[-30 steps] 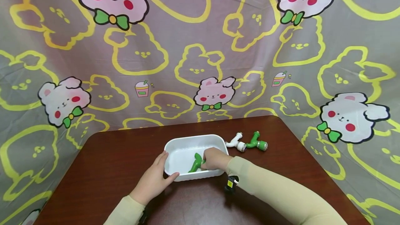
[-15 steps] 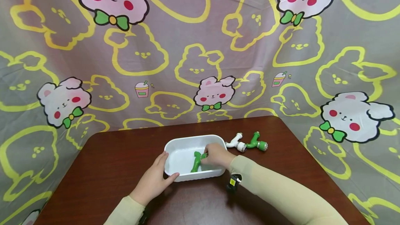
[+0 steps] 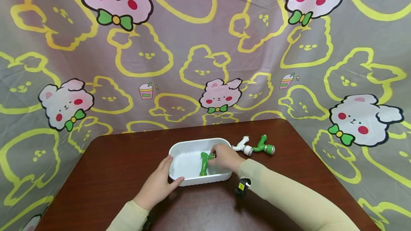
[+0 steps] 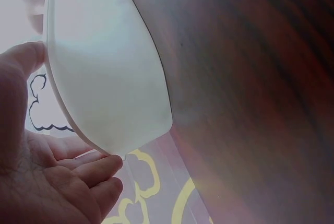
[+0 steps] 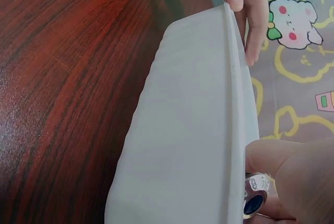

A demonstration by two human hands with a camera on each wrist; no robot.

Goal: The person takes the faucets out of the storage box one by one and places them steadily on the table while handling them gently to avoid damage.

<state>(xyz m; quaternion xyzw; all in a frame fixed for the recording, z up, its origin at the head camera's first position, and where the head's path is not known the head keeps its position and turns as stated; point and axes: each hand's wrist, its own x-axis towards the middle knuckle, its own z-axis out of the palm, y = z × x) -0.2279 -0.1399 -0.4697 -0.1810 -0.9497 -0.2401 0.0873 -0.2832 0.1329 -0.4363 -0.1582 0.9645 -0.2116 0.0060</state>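
In the head view, my right hand (image 3: pixel 224 158) reaches into a white plastic basin (image 3: pixel 186 167) and pinches a green tap (image 3: pixel 204 165) near its knob. The tap's long body points toward the near wall. Its chrome knob end (image 5: pixel 257 183) shows between thumb and fingers in the right wrist view. My left hand (image 3: pixel 156 184) rests on the left end of the basin, its thumb on the near rim and its fingers spread along the left side. Whether the tap touches the basin floor, I cannot tell.
Just right of the basin, a white tap (image 3: pixel 239 147) and another green tap (image 3: pixel 259 149) lie side by side on the dark wooden table (image 3: pixel 128 156). A patterned curtain (image 3: pixel 179 56) hangs behind the table and along both sides.
Inside the basin, my right hand has moved slightly away from me with the green tap, which has turned from a slant to nearly straight. The left hand has stayed put.
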